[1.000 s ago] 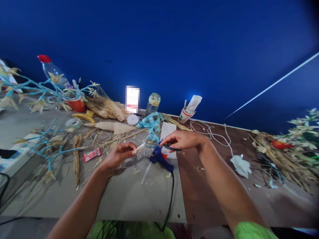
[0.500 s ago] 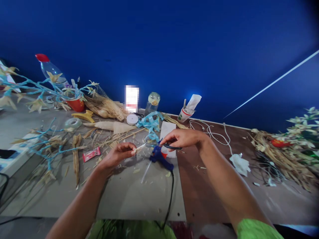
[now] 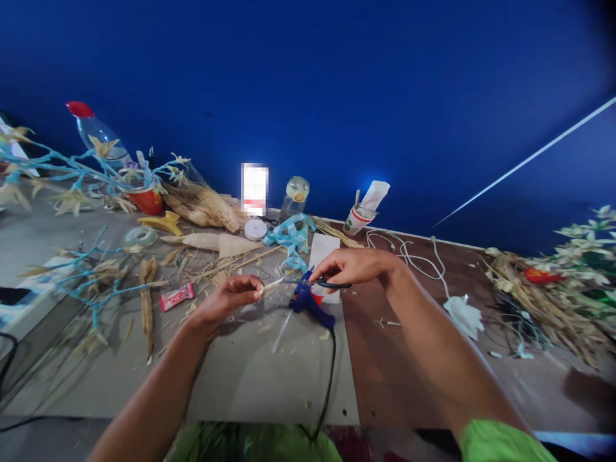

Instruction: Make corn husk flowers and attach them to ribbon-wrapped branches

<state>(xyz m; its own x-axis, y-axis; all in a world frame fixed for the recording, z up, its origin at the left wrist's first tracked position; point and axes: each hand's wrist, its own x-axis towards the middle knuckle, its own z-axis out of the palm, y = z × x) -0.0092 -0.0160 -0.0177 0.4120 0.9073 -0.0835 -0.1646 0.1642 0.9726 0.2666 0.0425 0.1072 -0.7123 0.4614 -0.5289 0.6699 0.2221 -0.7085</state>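
Note:
My left hand [image 3: 230, 298] is closed in a pinch on a small pale strip of dried husk [image 3: 269, 287] above the middle of the table. My right hand [image 3: 347, 267] is closed on black-handled scissors [image 3: 323, 283], whose blades point left and meet the strip's tip. A blue glue gun [image 3: 310, 307] lies on the grey board just below both hands, with a clear glue stick [image 3: 282, 332] at its rear and a black cord [image 3: 327, 391] running toward me.
Dried husks [image 3: 202, 206], a blue-wrapped branch with husk flowers [image 3: 81, 170], a red cup [image 3: 147, 201], tape rolls [image 3: 141, 237], blue ribbon [image 3: 290, 236], a glass jar [image 3: 294, 197], a paper cup [image 3: 359, 220], white cable [image 3: 409, 253] and a husk pile [image 3: 548, 301] crowd the table.
None apart from a slight shift of the view; both hands stay in place with the strip and the scissors.

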